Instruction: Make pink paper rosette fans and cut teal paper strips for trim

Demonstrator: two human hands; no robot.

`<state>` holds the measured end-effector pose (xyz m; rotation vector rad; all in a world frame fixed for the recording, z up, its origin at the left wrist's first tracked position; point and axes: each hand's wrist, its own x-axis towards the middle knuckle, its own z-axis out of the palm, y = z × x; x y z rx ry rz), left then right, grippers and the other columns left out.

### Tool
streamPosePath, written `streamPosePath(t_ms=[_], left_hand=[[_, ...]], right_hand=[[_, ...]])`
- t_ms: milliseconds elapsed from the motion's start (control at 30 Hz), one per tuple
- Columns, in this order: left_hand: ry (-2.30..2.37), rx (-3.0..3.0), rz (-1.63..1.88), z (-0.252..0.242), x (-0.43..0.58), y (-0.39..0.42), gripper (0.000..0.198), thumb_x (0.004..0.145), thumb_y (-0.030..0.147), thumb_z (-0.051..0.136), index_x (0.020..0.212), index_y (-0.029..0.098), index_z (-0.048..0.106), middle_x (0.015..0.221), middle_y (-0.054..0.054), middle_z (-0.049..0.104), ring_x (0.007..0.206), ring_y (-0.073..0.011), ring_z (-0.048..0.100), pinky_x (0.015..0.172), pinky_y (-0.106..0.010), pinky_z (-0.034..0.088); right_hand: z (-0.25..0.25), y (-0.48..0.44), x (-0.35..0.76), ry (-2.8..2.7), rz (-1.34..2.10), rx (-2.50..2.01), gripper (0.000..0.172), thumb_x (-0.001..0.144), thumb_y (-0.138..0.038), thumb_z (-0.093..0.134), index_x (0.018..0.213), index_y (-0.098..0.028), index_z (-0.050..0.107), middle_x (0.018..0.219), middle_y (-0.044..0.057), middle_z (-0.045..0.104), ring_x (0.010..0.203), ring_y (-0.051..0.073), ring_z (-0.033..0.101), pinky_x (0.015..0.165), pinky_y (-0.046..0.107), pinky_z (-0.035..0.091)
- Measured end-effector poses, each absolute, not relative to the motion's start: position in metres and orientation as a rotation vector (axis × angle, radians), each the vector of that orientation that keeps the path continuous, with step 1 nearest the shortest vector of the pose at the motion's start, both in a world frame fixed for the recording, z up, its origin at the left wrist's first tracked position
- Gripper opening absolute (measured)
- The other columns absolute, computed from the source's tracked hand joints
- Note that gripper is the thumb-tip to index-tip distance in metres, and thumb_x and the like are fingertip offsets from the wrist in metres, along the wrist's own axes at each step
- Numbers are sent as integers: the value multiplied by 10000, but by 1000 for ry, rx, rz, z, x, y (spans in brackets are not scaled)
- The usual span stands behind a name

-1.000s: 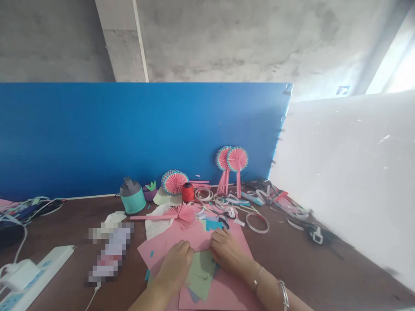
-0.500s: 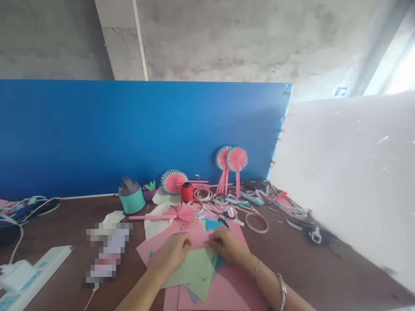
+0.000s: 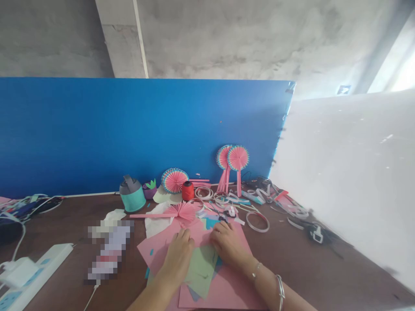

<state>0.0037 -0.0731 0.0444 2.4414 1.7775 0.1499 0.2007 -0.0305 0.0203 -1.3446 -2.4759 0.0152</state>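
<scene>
Left hand: the left hand (image 3: pixel 180 248) now turns fingers-down, and less of the flat pale green paper sheet (image 3: pixel 201 272) shows beside it.
Right hand: the right hand (image 3: pixel 224 242), like the left, curls onto flat pink paper (image 3: pixel 201 237) between them; whether either pinches, I cannot tell.
Loose layers: uneven pressure could skew them.

From my remote seat I see paper sheets (image 3: pixel 223 291) spread on the table (image 3: pixel 308 268), with the left hand (image 3: pixel 180 250) and right hand (image 3: pixel 227 242) upon them. Off to the left lies a power strip (image 3: pixel 53 261). Beyond the sheets stands a spool (image 3: pixel 187 192), with a jar (image 3: pixel 132 201) left of it. Rightward, two fans (image 3: pixel 238 157) stand before the partition (image 3: pixel 97 129).
</scene>
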Motion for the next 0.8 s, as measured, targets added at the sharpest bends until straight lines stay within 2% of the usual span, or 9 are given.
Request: streamPosePath(t_ms=[67, 167, 300, 367, 533, 700, 800], left_hand=[[1728, 2514, 99, 37, 7, -75, 274, 766, 78, 548, 1000, 201, 624, 1125, -79, 602, 1051, -261, 515, 910, -395, 396], [1726, 2542, -32, 29, 14, -77, 461, 683, 7, 610, 1117, 162, 602, 1122, -121, 604, 1047, -294, 530, 863, -407, 451], [1831, 2519, -152, 21, 19, -79, 541, 770, -68, 436, 1243, 155, 574, 1126, -176, 600, 1033, -297, 575, 700, -350, 514], [1910, 2505, -153, 18, 20, -83, 596, 800, -67, 387, 1318, 191, 532, 1101, -177, 609, 1005, -289, 601, 688, -341, 524], [2072, 2429, -175, 22, 19, -93, 648, 828, -42, 376, 1371, 290, 500, 1044, -185, 621, 877, -278, 652, 663, -340, 516], [2157, 2433, -216, 20, 14, -97, 708, 806, -17, 490, 1378, 400, 470, 1006, -177, 630, 821, -300, 665, 632, -348, 498], [2172, 2493, -183, 16, 9, -96, 626, 833, 11, 482, 1358, 351, 506, 960, -164, 640, 791, -279, 673, 609, -316, 486]], right_hand=[[18, -33, 198, -2605, -114, -1244, 145, 881, -136, 565, 859, -205, 691, 909, 54, 655, 907, 203, 533, 771, 330, 323], [16, -36, 195, -2730, -219, -1151, 155, 891, -123, 557, 832, -181, 688, 858, 61, 653, 862, 200, 542, 729, 332, 327], [15, -40, 192, -2759, -272, -1171, 171, 882, -78, 556, 823, -152, 699, 831, 82, 664, 828, 205, 579, 698, 329, 361], [13, -43, 191, -2752, -271, -1219, 174, 881, -64, 550, 855, -144, 704, 849, 88, 673, 824, 210, 599, 662, 323, 375], [9, -50, 190, -2704, -205, -1367, 226, 878, -28, 522, 949, -152, 696, 934, 90, 688, 854, 210, 637, 592, 300, 384], [10, -53, 189, -2641, -156, -1495, 246, 869, -19, 513, 934, -165, 700, 926, 90, 704, 839, 212, 660, 706, 308, 406], [16, -53, 191, -2667, -152, -1529, 245, 864, -22, 510, 925, -161, 702, 929, 99, 709, 845, 222, 670, 716, 313, 405]])
